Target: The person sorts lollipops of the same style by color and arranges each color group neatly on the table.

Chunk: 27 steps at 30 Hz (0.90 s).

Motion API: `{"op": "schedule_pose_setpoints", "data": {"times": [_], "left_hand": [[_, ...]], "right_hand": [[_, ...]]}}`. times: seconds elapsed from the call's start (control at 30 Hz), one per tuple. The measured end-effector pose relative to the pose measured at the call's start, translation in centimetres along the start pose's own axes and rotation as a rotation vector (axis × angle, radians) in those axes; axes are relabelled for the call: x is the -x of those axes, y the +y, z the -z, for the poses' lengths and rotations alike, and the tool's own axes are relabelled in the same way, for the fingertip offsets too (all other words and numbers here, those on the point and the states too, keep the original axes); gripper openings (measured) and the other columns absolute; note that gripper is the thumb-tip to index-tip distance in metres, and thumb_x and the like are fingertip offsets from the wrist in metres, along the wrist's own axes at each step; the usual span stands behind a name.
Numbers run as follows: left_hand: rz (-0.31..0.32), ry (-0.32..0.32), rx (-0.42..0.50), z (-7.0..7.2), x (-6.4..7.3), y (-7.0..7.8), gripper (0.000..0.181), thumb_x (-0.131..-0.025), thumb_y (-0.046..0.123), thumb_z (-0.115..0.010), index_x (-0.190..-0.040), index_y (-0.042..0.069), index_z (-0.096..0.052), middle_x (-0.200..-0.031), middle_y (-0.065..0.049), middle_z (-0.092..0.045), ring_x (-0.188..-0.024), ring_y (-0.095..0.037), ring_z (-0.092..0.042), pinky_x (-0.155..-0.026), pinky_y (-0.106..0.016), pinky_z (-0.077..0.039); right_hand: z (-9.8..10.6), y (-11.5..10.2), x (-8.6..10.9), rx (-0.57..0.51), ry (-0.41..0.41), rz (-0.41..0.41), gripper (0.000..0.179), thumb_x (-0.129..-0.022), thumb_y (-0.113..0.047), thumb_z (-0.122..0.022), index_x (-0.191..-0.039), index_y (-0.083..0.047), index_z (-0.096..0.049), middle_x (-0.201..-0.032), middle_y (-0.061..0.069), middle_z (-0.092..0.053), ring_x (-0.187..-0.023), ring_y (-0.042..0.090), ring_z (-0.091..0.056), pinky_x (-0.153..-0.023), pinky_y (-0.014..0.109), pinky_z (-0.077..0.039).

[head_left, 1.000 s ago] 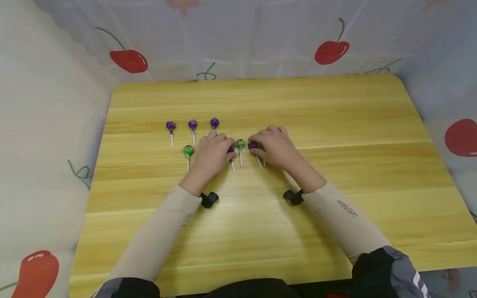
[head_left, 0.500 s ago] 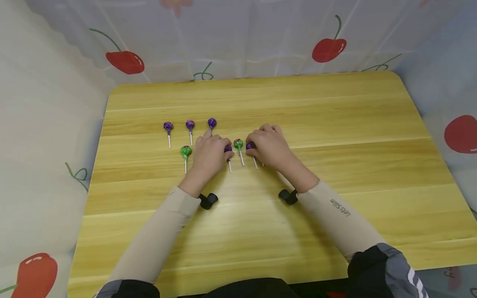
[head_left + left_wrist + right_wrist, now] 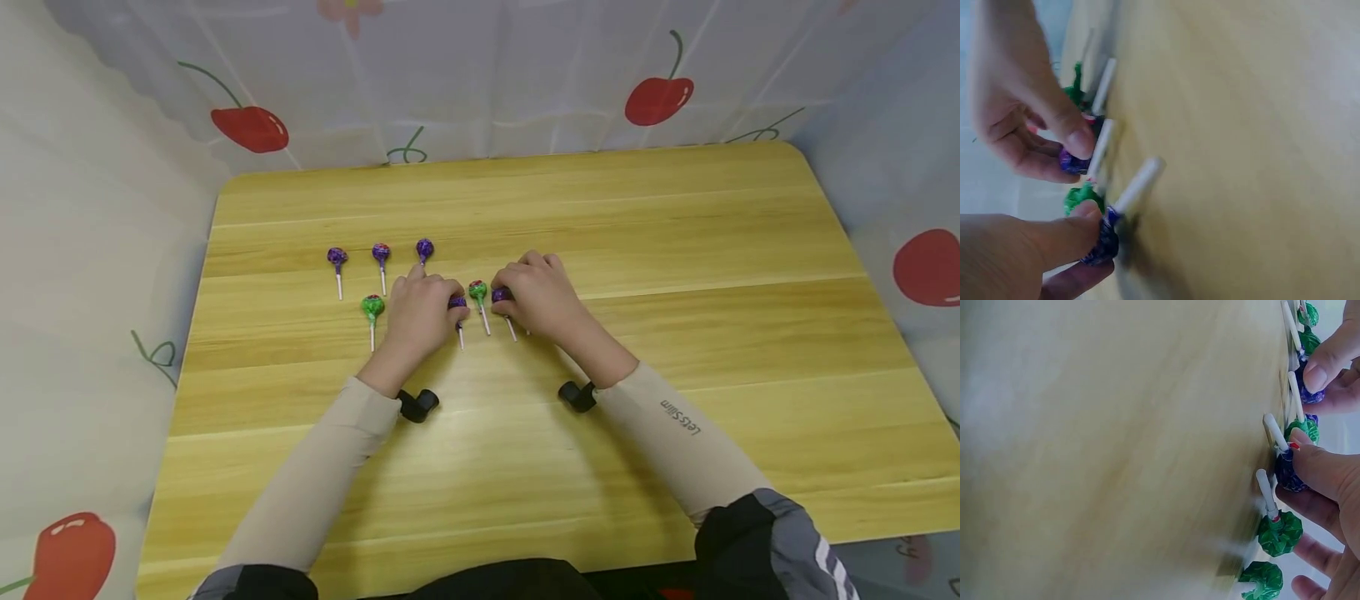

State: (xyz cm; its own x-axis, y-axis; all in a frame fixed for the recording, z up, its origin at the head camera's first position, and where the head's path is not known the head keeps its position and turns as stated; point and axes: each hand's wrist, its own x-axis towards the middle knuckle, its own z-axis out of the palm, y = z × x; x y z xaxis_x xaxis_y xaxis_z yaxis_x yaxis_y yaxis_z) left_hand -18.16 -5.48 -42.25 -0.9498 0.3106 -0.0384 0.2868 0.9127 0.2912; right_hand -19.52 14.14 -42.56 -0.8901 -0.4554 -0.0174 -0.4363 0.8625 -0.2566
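The left hand pinches a round purple-wrapped lollipop with a white stick between thumb and finger, and the right hand pinches a matching purple-foil lollipop in the same way, both low at the middle of the table, sticks toward the person. Between them, apart from both hands in the head view, lies a green-wrapped lollipop with a white stick; the right wrist view shows two more round green lollipops beside the right hand. Left of the left hand lies another green-foil lollipop, and behind it runs a row of three purple lollipops, the last partly hidden by the fingers. Black devices sit at the wrists, below beige fabric sleeves, the right one lettered. The broad yellow wood-grain table has rounded far corners and a soft sheen near the person. Pale hanging fabric printed with red cherries stands behind it, with similar cherry-printed sheets at both sides.
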Motion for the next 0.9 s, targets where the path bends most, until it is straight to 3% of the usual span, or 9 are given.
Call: {"op": "schedule_pose_setpoints", "data": {"times": [0.17, 0.43, 0.73, 0.9], "left_hand": [[-0.039, 0.021, 0.025, 1.6, -0.7, 0.1, 0.027, -0.09, 0.034, -0.074, -0.11, 0.016, -0.076, -0.107, -0.006, -0.074, -0.094, -0.03, -0.056, -0.089, -0.049, -0.041], [0.004, 0.035, 0.058, 4.1, -3.5, 0.3, 0.033, -0.092, 0.035, -0.071, -0.118, 0.015, -0.072, -0.111, -0.004, -0.074, -0.089, -0.026, -0.049, -0.086, -0.043, -0.038], [0.068, 0.039, 0.015, 2.7, -6.7, 0.6, 0.027, -0.091, 0.033, -0.072, -0.111, 0.014, -0.07, -0.105, -0.003, -0.074, -0.09, -0.027, -0.049, -0.086, -0.042, -0.037], [0.084, 0.021, -0.021, 1.5, -7.5, 0.4, 0.026, -0.092, 0.034, -0.071, -0.11, 0.015, -0.07, -0.103, -0.002, -0.073, -0.089, -0.026, -0.048, -0.086, -0.042, -0.038]], "right_hand": [[0.1, 0.4, 0.1, -0.035, -0.003, -0.024, 0.027, -0.088, -0.035, -0.076, -0.109, -0.019, -0.073, -0.11, 0.0, -0.073, -0.111, 0.028, -0.054, -0.099, 0.051, -0.036], [0.2, 0.6, 0.0, -0.057, -0.007, -0.03, 0.027, -0.088, -0.037, -0.075, -0.109, -0.02, -0.072, -0.11, -0.003, -0.072, -0.114, 0.027, -0.054, -0.104, 0.054, -0.029], [0.2, 0.4, -0.1, -0.062, -0.023, -0.038, 0.027, -0.089, -0.037, -0.075, -0.109, -0.021, -0.072, -0.111, -0.003, -0.072, -0.112, 0.026, -0.053, -0.104, 0.052, -0.029], [0.1, 0.4, 0.0, -0.053, -0.029, -0.042, 0.028, -0.089, -0.038, -0.074, -0.11, -0.021, -0.072, -0.112, -0.003, -0.072, -0.112, 0.026, -0.052, -0.103, 0.052, -0.03]]}}
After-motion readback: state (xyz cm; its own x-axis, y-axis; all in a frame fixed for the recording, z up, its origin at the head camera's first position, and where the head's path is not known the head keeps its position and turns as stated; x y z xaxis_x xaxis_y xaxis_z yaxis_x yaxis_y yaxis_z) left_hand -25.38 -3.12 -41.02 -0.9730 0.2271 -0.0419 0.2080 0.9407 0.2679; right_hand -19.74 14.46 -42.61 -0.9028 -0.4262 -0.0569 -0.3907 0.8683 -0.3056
